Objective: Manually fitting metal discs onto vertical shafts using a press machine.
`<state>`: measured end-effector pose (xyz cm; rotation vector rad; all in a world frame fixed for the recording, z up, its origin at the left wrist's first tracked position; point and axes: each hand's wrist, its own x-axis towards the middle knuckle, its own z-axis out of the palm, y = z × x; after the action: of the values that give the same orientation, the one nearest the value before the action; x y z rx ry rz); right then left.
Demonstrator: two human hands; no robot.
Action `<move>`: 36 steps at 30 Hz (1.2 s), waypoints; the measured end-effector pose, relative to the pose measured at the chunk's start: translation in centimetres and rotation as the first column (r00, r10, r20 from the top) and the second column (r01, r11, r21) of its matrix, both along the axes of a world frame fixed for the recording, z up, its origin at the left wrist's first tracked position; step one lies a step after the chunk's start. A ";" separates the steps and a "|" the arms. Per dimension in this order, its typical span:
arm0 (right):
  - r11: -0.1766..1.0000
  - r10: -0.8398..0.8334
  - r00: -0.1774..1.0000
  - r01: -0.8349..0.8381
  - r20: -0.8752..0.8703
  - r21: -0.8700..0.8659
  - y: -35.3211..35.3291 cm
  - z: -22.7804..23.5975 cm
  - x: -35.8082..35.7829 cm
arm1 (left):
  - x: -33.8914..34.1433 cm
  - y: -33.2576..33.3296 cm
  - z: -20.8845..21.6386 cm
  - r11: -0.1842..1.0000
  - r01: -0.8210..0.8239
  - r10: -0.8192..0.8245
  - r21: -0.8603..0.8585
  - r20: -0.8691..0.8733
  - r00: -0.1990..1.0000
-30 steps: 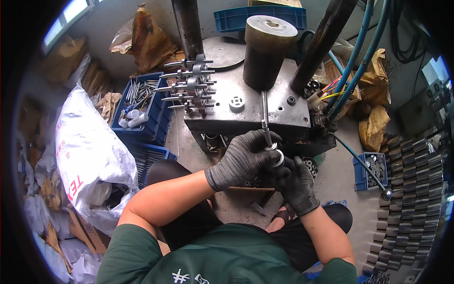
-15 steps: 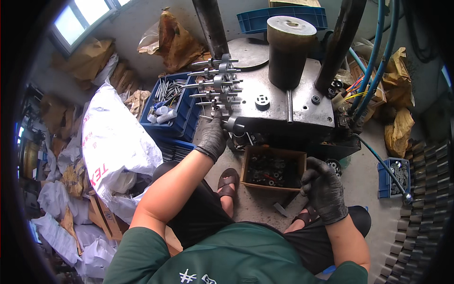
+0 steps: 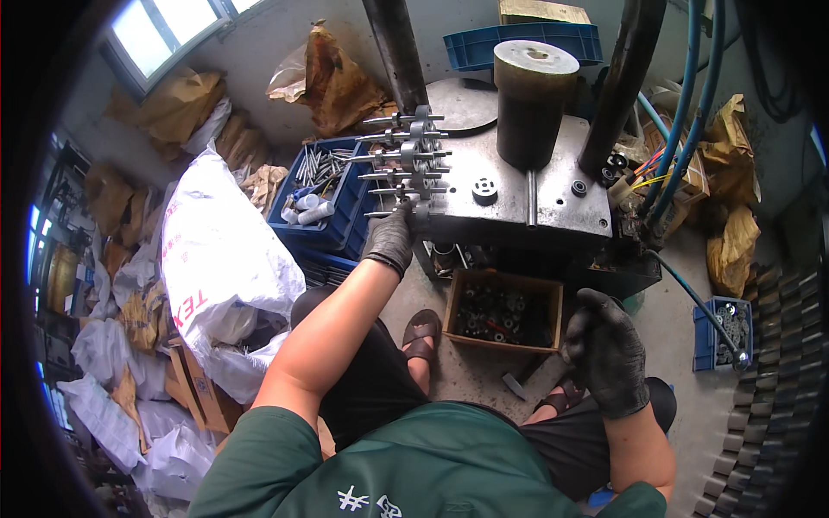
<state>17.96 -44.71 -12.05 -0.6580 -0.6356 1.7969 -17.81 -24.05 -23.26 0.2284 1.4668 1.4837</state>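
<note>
A row of several metal shafts with round grey collars [image 3: 413, 157] lies along the left edge of the steel press table. At the near end of this row, my left hand [image 3: 390, 239], in a dark work glove, has its fingers closed on a shaft with a thick round collar [image 3: 421, 216]. My right hand [image 3: 611, 356], gloved too, hangs above my right knee with curled fingers; whatever they may hold is hidden. A slotted metal disc [image 3: 484, 191] rests on the table [image 3: 561, 203] in front of the thick press ram [image 3: 528, 108].
Under the table's front edge stands a cardboard box [image 3: 449, 321] of small dark parts, with a hammer [image 3: 515, 384] beside it. Blue crates [image 3: 345, 194] and a white sack [image 3: 226, 259] are at left. Blue hoses [image 3: 691, 112] and a lever [image 3: 699, 306] are at right.
My left hand has brought the collared shaft in line with the near end of the row. My right hand has shifted slightly, its fingers still curled. The whole view has tilted a little.
</note>
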 end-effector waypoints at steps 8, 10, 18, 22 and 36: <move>0.986 -0.008 0.995 -0.008 0.097 0.166 -0.3 0.9 0.4 | -3.1 -1.3 -0.4 0.981 0.193 -0.192 0.029 -0.027 0.981; 0.965 -0.067 0.968 0.001 0.241 0.263 -0.8 1.8 0.7 | -3.0 -2.5 2.7 0.992 0.123 -0.121 -0.015 0.113 0.986; 0.842 -0.208 0.581 -0.302 0.787 0.446 1.7 2.5 5.5 | -16.7 -9.1 5.4 0.932 0.218 -0.156 0.289 -0.224 0.962; 0.848 -0.212 0.158 -0.461 0.964 0.262 4.8 -0.9 9.5 | -22.8 -11.3 -7.0 0.934 0.348 -0.334 -0.074 -0.518 0.787; 0.876 0.413 -0.079 -0.236 0.907 -0.420 5.1 -9.4 14.7 | -29.0 -16.4 -34.8 0.611 0.112 -0.756 -0.783 -0.536 0.377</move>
<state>32.70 -39.64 -21.44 -2.1677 -1.8142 1.4761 -46.78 -40.40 -58.04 0.9894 2.3362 0.1972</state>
